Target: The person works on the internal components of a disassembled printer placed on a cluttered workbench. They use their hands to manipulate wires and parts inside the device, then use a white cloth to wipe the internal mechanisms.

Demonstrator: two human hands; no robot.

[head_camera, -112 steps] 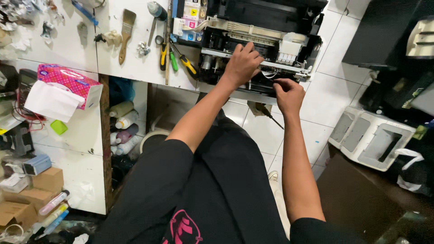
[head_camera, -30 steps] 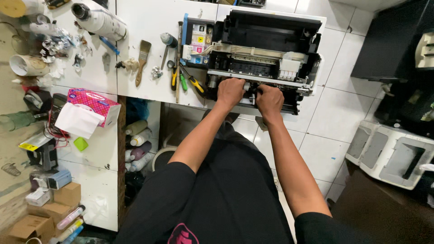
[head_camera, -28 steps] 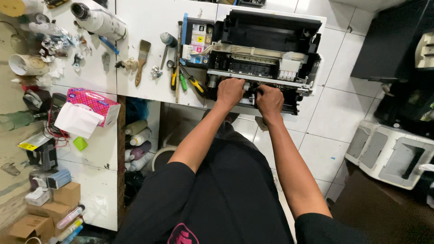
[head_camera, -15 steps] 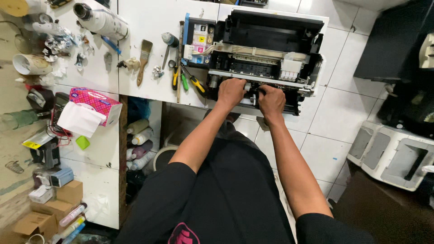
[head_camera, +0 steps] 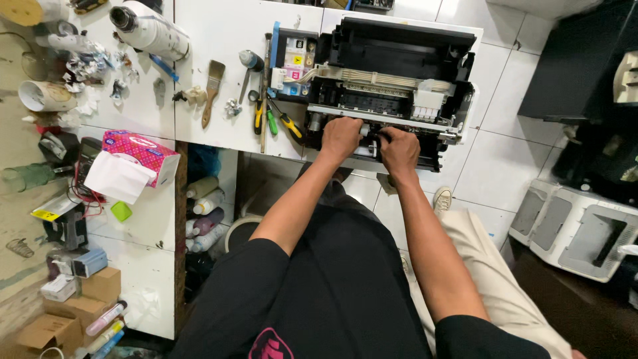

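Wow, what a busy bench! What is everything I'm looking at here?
opened printer: one, black, on the white bench's right end
paintbrush: one, wooden handle, bench middle
screwdrivers: several, yellow and green handles, left of the printer
tissue box: one, pink, lower white shelf at left
paper roll: one, white, top left
cardboard boxes: several, brown, bottom left
bottles: several, mixed colours, under the bench
printer housing: one, grey-white, on the floor at right
left hand: on the printer's front mechanism
right hand: beside it, same mechanism
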